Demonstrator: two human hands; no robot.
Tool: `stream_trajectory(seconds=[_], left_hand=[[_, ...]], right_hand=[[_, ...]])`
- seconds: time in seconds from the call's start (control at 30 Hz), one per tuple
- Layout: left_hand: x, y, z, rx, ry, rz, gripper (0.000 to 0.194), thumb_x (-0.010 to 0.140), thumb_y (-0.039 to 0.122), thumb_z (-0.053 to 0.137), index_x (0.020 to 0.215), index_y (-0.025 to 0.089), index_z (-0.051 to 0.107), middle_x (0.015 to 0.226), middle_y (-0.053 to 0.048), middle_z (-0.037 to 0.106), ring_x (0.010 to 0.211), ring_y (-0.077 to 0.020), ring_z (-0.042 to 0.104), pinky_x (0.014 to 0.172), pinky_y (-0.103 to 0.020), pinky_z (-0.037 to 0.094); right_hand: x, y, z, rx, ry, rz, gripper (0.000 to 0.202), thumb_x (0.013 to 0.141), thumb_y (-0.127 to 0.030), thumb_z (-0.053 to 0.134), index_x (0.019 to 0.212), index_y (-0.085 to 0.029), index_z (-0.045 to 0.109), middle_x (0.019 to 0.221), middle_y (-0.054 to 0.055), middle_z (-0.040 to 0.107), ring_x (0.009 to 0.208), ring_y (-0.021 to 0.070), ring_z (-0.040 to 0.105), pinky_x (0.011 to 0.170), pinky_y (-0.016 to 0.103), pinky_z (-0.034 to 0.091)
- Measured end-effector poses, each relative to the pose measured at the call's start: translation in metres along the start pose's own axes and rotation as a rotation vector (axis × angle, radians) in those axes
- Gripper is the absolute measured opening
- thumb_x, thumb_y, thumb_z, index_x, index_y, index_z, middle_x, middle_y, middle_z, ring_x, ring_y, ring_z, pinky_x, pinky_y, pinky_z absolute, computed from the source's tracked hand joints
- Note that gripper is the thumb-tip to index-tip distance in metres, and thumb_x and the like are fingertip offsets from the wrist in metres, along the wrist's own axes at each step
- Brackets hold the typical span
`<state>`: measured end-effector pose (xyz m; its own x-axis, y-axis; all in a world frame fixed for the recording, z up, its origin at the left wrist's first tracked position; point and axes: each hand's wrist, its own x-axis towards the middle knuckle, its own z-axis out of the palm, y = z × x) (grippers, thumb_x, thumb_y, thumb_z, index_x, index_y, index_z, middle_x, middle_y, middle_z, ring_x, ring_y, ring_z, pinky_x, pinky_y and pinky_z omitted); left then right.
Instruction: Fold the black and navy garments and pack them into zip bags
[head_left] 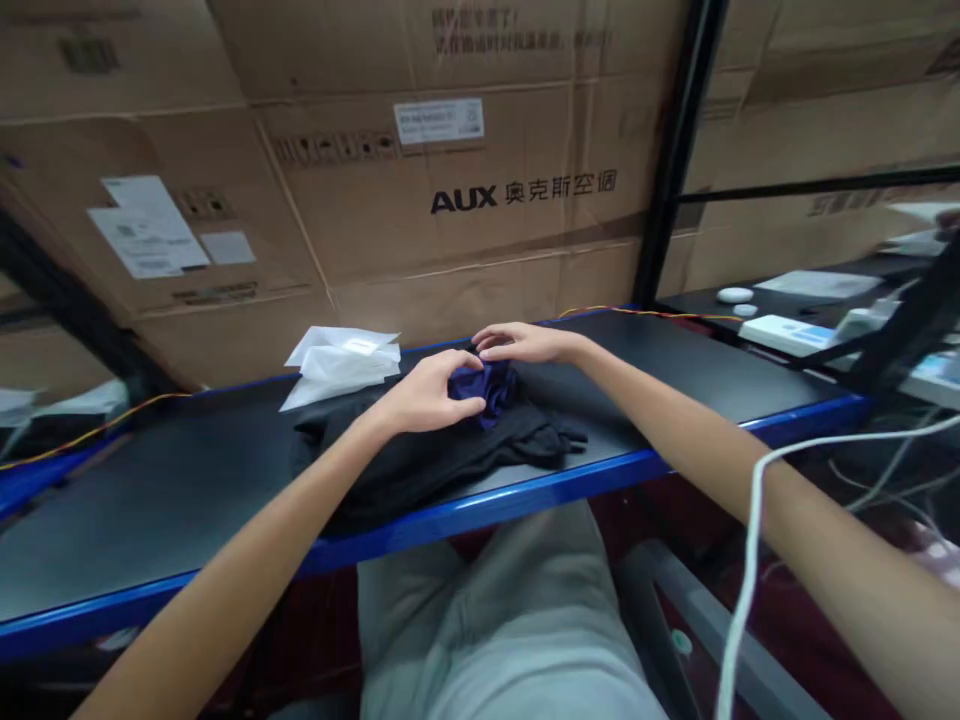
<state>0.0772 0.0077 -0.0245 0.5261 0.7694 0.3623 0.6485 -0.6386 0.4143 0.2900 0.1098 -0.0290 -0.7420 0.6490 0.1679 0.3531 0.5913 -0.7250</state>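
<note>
A bunched dark blue cloth [491,392] rests on a spread black garment [420,460] near the front of the shelf. My left hand [431,392] is curled around the left side of the blue cloth, its thumb in front and its fingers behind. From the right, my right hand [529,343] reaches over the back of the same cloth with fingers apart and slightly bent. Whether its fingertips touch the cloth cannot be told. Behind the black garment lie thin white translucent sheets or bags [341,362], to the left of my hands.
Large cardboard boxes [465,240] stand along the back of the dark shelf [150,490], which has a blue front edge. Black uprights [679,150] flank it. A white cable [754,540] hangs across my right forearm. White boxes [787,335] and round white items lie farther right.
</note>
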Motion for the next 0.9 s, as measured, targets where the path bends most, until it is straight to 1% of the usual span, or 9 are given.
stream_trajectory(seconds=[0.1, 0.27, 0.4, 0.47, 0.53, 0.6, 0.67, 0.8, 0.9], left_hand=[[-0.008, 0.0, -0.008, 0.133, -0.083, 0.044, 0.038, 0.075, 0.03, 0.069, 0.111, 0.018, 0.068, 0.115, -0.009, 0.072, 0.109, -0.0279, 0.065, 0.1, -0.041, 0.049], [-0.01, 0.006, 0.007, 0.14, 0.172, -0.047, 0.022, 0.087, 0.027, 0.055, 0.099, 0.018, 0.07, 0.101, -0.007, 0.076, 0.095, -0.024, 0.069, 0.09, -0.037, 0.052], [-0.011, 0.002, 0.005, -0.043, 0.195, 0.032, 0.025, 0.088, 0.038, 0.058, 0.099, 0.018, 0.069, 0.101, -0.005, 0.076, 0.092, -0.021, 0.071, 0.086, -0.032, 0.055], [-0.011, -0.011, -0.011, 0.013, 0.282, 0.006, 0.025, 0.09, 0.039, 0.055, 0.092, 0.018, 0.069, 0.092, -0.005, 0.076, 0.085, -0.0199, 0.071, 0.082, -0.03, 0.056], [-0.011, -0.032, -0.035, 0.298, 0.416, -0.082, 0.022, 0.09, 0.032, 0.052, 0.088, 0.017, 0.068, 0.091, -0.007, 0.075, 0.09, -0.0223, 0.07, 0.087, -0.033, 0.053], [-0.013, -0.059, -0.06, 0.614, 0.372, -0.164, 0.023, 0.085, 0.021, 0.053, 0.102, 0.016, 0.067, 0.112, -0.011, 0.072, 0.108, -0.0261, 0.065, 0.097, -0.038, 0.048], [-0.016, -0.084, -0.078, 0.679, 0.346, -0.209, 0.034, 0.078, 0.018, 0.059, 0.11, 0.011, 0.064, 0.124, -0.017, 0.066, 0.119, -0.0347, 0.057, 0.101, -0.05, 0.043], [-0.023, -0.116, -0.087, 0.722, 0.35, -0.267, 0.014, 0.079, 0.021, 0.058, 0.087, 0.015, 0.068, 0.102, -0.014, 0.072, 0.107, -0.0356, 0.06, 0.095, -0.055, 0.043], [-0.019, -0.114, -0.084, 0.735, 0.417, -0.266, 0.015, 0.083, 0.022, 0.054, 0.083, 0.016, 0.067, 0.094, -0.011, 0.072, 0.1, -0.0321, 0.062, 0.092, -0.049, 0.043]], right_hand=[[0.0, -0.004, 0.008, -0.178, -0.004, 0.08, 0.053, 0.087, -0.049, 0.062, 0.127, -0.014, 0.062, 0.129, 0.013, 0.065, 0.117, 0.026, 0.06, 0.101, 0.035, 0.046], [0.001, -0.007, 0.015, -0.255, -0.053, 0.163, 0.055, 0.09, -0.06, 0.053, 0.112, -0.013, 0.07, 0.113, 0.009, 0.072, 0.101, 0.0237, 0.065, 0.081, 0.027, 0.05], [0.002, -0.007, 0.013, -0.312, -0.016, 0.145, 0.063, 0.089, -0.069, 0.047, 0.105, -0.013, 0.072, 0.105, 0.007, 0.073, 0.092, 0.0216, 0.065, 0.074, 0.025, 0.046], [0.003, -0.007, 0.013, -0.38, -0.008, 0.147, 0.067, 0.084, -0.074, 0.049, 0.097, -0.013, 0.074, 0.094, 0.006, 0.073, 0.084, 0.0207, 0.064, 0.069, 0.026, 0.044], [0.004, -0.006, 0.014, -0.438, -0.006, 0.158, 0.068, 0.08, -0.076, 0.051, 0.087, -0.013, 0.074, 0.085, 0.006, 0.072, 0.075, 0.0196, 0.061, 0.064, 0.027, 0.042], [0.005, -0.006, 0.016, -0.465, 0.001, 0.171, 0.066, 0.079, -0.076, 0.053, 0.083, -0.013, 0.074, 0.082, 0.006, 0.071, 0.072, 0.0194, 0.06, 0.062, 0.027, 0.04], [0.005, -0.006, 0.016, -0.469, 0.014, 0.173, 0.064, 0.078, -0.074, 0.056, 0.084, -0.013, 0.074, 0.084, 0.007, 0.072, 0.073, 0.0203, 0.061, 0.063, 0.027, 0.041], [0.005, -0.007, 0.017, -0.486, 0.07, 0.113, 0.055, 0.079, -0.065, 0.064, 0.094, -0.013, 0.074, 0.092, 0.009, 0.073, 0.081, 0.0219, 0.065, 0.07, 0.027, 0.045], [0.006, -0.008, 0.024, -0.465, 0.224, -0.076, 0.045, 0.077, -0.05, 0.072, 0.101, -0.012, 0.072, 0.097, 0.01, 0.072, 0.087, 0.0219, 0.064, 0.079, 0.03, 0.049]])
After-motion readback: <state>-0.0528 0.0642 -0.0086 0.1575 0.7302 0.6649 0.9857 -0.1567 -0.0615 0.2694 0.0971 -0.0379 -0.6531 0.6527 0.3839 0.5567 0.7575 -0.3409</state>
